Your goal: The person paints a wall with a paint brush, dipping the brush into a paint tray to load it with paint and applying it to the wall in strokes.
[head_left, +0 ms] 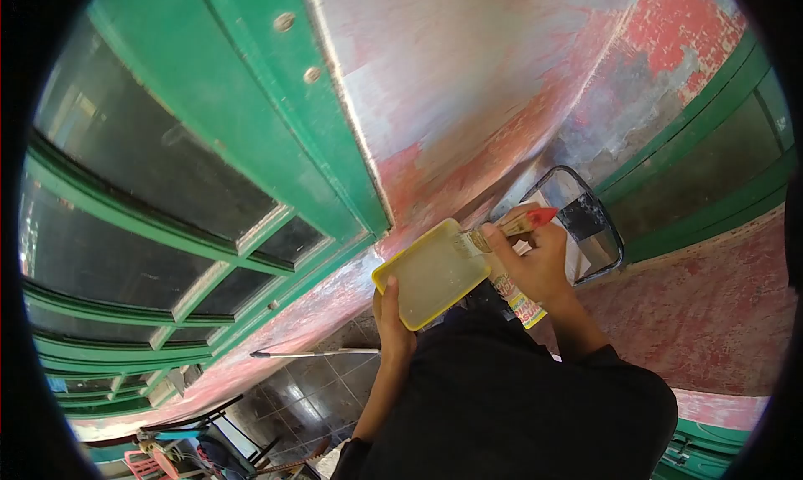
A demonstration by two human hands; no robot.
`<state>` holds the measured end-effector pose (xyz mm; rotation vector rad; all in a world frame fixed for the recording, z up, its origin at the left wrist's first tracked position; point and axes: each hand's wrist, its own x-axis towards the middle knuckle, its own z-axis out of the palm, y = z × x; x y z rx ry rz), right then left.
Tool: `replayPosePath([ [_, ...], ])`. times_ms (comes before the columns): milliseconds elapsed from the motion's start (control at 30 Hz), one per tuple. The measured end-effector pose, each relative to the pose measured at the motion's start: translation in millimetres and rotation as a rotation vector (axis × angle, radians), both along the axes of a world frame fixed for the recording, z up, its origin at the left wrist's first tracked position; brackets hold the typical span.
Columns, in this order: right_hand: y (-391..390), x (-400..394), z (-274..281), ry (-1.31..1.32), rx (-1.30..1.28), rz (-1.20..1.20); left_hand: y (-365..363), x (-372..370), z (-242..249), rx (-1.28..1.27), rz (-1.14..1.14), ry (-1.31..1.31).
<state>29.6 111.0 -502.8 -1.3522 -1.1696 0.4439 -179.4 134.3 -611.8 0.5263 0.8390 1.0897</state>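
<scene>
My left hand (pixel 395 321) grips the near left edge of a shallow yellow tray (pixel 404 319), thumb over the rim. A pale, whitish liquid (pixel 431 271) covers the tray's bottom. In my right hand (pixel 539 258) is a paintbrush (pixel 520 223), its handle ending in a red tip and its bristle end over the tray's right side. My fingers close around the middle of the handle. Below my right wrist, a packet with yellow and red print (pixel 525 307) shows in part.
A pink wall with peeling paint (pixel 468 70) rises ahead, beside a green window frame (pixel 326 129) on the left. A black-rimmed seat or rack (pixel 615 229) stands at right. On the dark tiled floor (pixel 314 396) are a thin pole (pixel 314 353) and, lower left, folded chairs (pixel 213 434).
</scene>
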Motion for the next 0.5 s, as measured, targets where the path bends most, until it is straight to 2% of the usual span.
replayPosePath([
  [33,-2,-7,0,-0.219,-0.009,-0.021,1,0,2,0.011,-0.016,0.002],
  [167,-1,-22,-9,-0.412,-0.052,-0.039,4,-5,-1,0.007,-0.026,0.05],
  [500,0,-33,-14,-0.432,-0.147,-0.014,-2,-9,8,0.037,0.04,0.121],
])
